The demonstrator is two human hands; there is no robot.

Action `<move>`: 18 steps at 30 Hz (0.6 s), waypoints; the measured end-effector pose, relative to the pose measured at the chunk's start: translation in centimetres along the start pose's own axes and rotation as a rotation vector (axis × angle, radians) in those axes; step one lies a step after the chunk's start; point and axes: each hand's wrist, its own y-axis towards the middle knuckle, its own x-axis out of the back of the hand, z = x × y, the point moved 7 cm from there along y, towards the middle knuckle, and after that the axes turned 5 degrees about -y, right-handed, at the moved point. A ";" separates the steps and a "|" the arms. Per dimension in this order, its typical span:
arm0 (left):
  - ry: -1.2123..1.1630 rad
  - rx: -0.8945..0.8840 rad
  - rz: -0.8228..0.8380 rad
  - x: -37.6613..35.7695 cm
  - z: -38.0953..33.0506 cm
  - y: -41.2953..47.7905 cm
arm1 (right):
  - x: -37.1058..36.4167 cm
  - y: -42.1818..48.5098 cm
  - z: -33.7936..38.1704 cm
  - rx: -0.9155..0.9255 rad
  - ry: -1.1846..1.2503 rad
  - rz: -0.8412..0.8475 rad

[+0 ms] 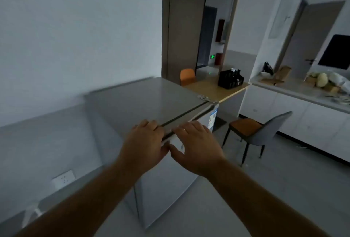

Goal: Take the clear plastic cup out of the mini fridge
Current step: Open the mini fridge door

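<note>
A grey mini fridge [144,100] stands against the white wall, seen from above, with its door closed. My left hand [145,142] rests on the front top edge, fingers reaching over onto the top. My right hand [197,147] lies beside it on the top of the door, fingers spread flat. Neither hand holds anything. The clear plastic cup is not visible; the fridge's inside is hidden.
A grey chair with an orange seat [251,132] stands right of the fridge. Behind it is a wooden table [214,89] with a black caddy [230,78] and an orange chair [187,75]. White counter cabinets [295,109] run along the right. A wall socket [63,179] sits low on the left.
</note>
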 end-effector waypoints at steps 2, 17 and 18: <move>-0.005 -0.005 -0.002 -0.2 0.4 -0.5 | -0.8 0.4 1.1 0.052 0.010 0.018; -0.060 0.016 -0.065 -1.2 1.4 -1.9 | -4.0 0.6 3.0 0.083 0.036 -0.008; -0.075 0.017 -0.056 -1.1 1.3 -1.9 | -3.7 0.6 3.0 0.082 0.033 -0.010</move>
